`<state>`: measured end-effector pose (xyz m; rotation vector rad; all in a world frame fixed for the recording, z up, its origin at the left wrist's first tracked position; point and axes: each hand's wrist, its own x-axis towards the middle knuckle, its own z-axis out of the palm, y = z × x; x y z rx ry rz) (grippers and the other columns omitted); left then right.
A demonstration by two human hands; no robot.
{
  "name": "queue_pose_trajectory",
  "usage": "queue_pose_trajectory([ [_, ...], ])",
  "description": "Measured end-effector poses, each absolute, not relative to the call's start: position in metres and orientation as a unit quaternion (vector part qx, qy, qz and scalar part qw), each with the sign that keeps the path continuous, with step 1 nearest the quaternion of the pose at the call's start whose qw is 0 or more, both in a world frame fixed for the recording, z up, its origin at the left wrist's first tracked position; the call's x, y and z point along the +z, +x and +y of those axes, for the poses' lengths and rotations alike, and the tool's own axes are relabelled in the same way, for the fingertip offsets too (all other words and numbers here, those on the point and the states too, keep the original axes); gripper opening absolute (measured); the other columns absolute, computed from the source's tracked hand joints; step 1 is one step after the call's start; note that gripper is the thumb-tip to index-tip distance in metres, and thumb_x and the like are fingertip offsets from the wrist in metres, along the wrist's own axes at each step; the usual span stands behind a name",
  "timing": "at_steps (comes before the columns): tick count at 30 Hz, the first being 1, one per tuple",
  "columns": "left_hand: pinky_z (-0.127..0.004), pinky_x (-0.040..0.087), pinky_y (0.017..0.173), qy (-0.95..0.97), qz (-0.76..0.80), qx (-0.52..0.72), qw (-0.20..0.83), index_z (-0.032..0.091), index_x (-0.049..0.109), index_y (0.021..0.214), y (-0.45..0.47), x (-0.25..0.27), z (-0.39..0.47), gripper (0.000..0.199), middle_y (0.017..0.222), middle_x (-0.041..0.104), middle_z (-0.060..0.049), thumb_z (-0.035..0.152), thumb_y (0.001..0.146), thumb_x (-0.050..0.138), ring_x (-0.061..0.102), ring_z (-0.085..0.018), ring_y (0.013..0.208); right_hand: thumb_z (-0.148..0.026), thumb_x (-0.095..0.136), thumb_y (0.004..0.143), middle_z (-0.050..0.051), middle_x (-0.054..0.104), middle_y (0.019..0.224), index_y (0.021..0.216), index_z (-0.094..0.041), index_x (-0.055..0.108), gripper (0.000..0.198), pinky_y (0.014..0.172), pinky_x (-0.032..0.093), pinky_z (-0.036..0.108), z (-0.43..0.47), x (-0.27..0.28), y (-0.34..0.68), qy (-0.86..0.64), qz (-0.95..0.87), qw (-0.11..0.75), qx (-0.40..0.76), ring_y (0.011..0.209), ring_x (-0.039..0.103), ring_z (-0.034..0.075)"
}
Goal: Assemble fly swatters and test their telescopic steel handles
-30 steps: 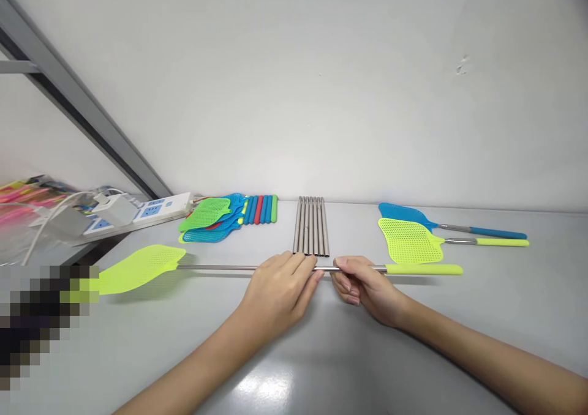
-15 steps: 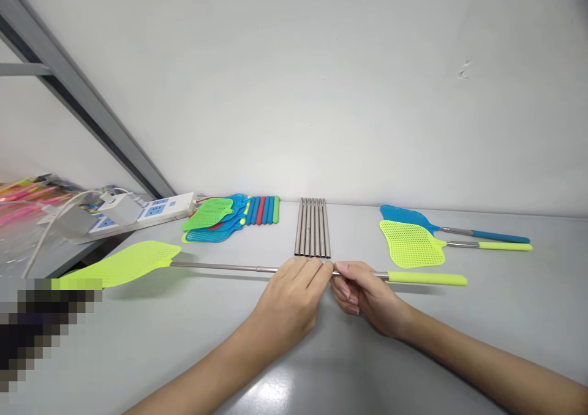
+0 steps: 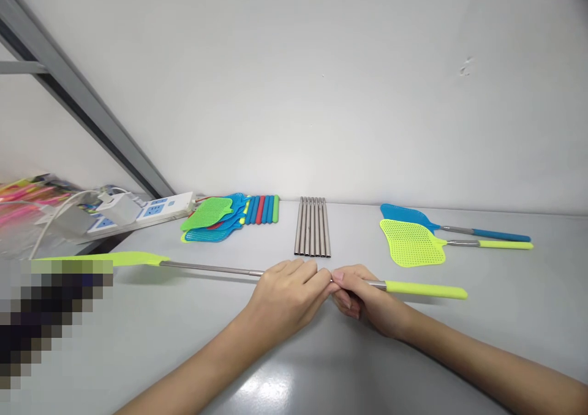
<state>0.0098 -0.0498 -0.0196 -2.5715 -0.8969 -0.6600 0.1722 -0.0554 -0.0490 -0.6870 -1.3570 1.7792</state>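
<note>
A long fly swatter lies across the grey table (image 3: 505,317), its metal rod (image 3: 206,269) extended, its yellow-green head (image 3: 114,259) at the far left and its yellow-green handle (image 3: 425,290) at the right. My left hand (image 3: 287,295) and my right hand (image 3: 362,299) both grip the rod near its middle, fingertips almost touching. Just beyond them lies a row of several bare metal rods (image 3: 312,226).
Two assembled swatters, one blue (image 3: 413,216) and one yellow-green (image 3: 413,243), lie at the back right. A pile of swatter heads (image 3: 209,219) and coloured handles (image 3: 263,209) sits at the back left, beside a power strip (image 3: 147,210). A pixelated patch covers the lower left.
The swatter has come closer to me and its head has turned edge-on and moved left. My two hands have closed together on the rod.
</note>
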Motion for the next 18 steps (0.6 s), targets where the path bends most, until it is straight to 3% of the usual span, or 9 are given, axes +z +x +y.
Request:
queue_pose_trajectory([
  [18, -0.024, 0.027, 0.048, -0.908, -0.318, -0.211, 0.170, 0.017, 0.046, 0.061, 0.0072, -0.0183, -0.0490, 0.028, 0.054, 0.045, 0.003, 0.022, 0.086, 0.035, 0.040, -0.010, 0.048, -0.037, 0.042, 0.084, -0.007, 0.022, 0.045, 0.050, -0.017, 0.034, 0.040, 0.040, 0.017, 0.022, -0.0544, -0.0489, 0.1722, -0.285, -0.522, 0.383, 0.707, 0.041, 0.022, 0.006],
])
